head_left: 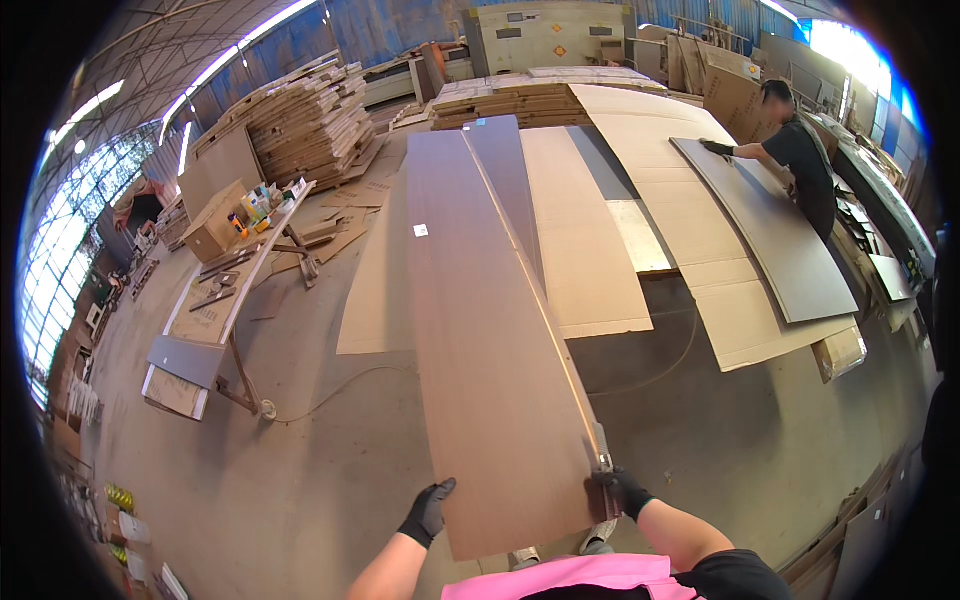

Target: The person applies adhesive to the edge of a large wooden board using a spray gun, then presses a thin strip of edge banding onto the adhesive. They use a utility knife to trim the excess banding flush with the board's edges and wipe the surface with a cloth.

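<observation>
A long brown panel [492, 380] with a small white sticker slants away from me over flattened tan cardboard [570, 240], a light strip along its right side. My left hand [428, 509], in a dark glove, grips the panel's near left edge. My right hand [620, 488], also gloved, holds the near right edge beside a small shiny fitting whose shape is unclear. Under the far part of that panel lies another greyish brown panel [510, 170].
At the right a co-worker [805, 170] handles a grey panel [770, 240] on cardboard. A cluttered narrow table [205, 325] stands at the left. Stacked boards [300, 120] are behind it, and a cable [340, 390] runs across the floor.
</observation>
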Demonstrator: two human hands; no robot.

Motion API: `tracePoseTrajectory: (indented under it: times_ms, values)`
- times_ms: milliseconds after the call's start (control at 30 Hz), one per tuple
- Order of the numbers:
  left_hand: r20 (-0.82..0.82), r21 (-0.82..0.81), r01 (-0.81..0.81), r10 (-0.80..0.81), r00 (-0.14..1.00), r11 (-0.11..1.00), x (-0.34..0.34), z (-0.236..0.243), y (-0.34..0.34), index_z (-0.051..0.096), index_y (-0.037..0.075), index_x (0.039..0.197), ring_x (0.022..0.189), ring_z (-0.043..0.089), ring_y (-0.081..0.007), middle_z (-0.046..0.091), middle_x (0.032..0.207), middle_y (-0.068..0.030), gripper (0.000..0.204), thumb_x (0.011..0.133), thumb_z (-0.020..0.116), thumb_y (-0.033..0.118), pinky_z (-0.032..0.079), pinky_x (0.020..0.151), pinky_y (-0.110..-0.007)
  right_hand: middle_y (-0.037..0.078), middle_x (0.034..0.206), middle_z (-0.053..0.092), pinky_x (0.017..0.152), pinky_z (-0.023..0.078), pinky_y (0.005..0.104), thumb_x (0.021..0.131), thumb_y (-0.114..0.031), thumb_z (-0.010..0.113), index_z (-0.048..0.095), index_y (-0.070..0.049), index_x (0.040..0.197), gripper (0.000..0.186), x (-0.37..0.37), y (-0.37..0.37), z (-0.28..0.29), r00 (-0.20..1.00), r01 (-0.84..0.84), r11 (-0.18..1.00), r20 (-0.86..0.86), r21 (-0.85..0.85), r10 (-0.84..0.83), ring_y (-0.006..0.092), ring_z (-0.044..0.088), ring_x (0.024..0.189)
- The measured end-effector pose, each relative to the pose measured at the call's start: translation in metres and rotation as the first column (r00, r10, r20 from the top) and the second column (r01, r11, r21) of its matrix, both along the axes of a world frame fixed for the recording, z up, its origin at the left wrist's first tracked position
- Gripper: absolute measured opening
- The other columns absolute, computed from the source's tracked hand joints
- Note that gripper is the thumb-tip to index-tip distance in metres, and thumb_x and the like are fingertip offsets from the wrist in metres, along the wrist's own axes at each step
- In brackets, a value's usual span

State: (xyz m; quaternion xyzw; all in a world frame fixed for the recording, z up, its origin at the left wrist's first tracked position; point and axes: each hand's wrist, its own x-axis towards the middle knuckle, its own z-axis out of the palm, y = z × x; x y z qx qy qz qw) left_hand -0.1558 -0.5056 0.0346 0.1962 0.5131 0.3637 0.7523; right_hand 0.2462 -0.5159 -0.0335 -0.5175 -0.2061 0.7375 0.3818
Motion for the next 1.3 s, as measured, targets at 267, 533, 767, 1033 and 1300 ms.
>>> tracePoseTrajectory:
  times_ms: [267,533,767,1033,1300]
  values:
    - [0.140,-0.097,0.064,-0.050,0.989,0.993,0.140,-0.070,0.009,0.043,0.002,0.134,0.121,0.051,-0.0242,0.052,0.133,-0.0103,0.053,0.099,0.039,0.041,0.040,0.103,-0.039,0.004,0.076,0.066,0.065,0.049,0.0305,0.078,-0.015,0.072,0.068,-0.002,0.087,0.016,0.132,0.024,-0.002,0.901,0.054,0.994,0.424,0.097,-0.090,0.0141,0.061,0.069]
    - [-0.362,-0.410,0.458,-0.601,0.712,0.789,0.215,-0.023,0.044,0.066,0.003,0.098,0.061,0.063,-0.0197,0.064,0.073,-0.0093,0.062,0.089,0.047,0.061,0.051,0.056,-0.032,0.005,0.065,0.064,0.057,0.044,0.0322,0.074,-0.019,0.071,0.067,0.000,0.076,0.019,0.215,0.047,-0.024,0.748,0.007,0.985,0.653,0.170,-0.118,0.0130,0.057,0.059]
    - [-0.970,-0.067,0.815,-0.228,0.081,0.575,0.175,-0.007,0.171,0.063,0.002,0.098,0.085,0.064,-0.0362,0.069,0.090,-0.0143,0.042,0.090,0.053,0.042,0.049,0.080,-0.043,0.012,0.075,0.065,0.063,0.046,0.0354,0.073,-0.023,0.071,0.065,0.000,0.092,0.030,0.209,0.033,-0.002,0.593,0.009,0.934,0.750,0.358,-0.293,0.0214,0.061,0.069]
    - [-0.876,0.131,0.833,0.457,-0.158,0.538,0.218,-0.073,0.409,0.034,0.000,0.141,0.141,0.019,-0.0349,0.026,0.149,-0.0226,0.075,0.089,0.050,0.052,0.013,0.115,-0.045,0.004,0.096,0.061,0.078,0.046,0.0295,0.085,-0.018,0.067,0.060,0.004,0.110,0.035,0.174,-0.094,0.042,0.198,0.740,0.598,0.751,0.307,-0.630,0.0136,0.057,0.084]
    - [-0.833,0.514,0.775,-0.430,0.349,-0.367,0.437,-0.080,0.111,0.031,0.001,0.143,0.140,0.022,-0.0331,0.024,0.151,-0.0201,0.082,0.079,0.066,0.037,0.016,0.116,-0.042,0.000,0.082,0.061,0.070,0.045,0.0248,0.088,-0.018,0.065,0.068,0.000,0.098,0.021,0.109,-0.169,0.086,0.089,0.826,0.506,0.829,0.249,-0.553,0.0084,0.055,0.077]
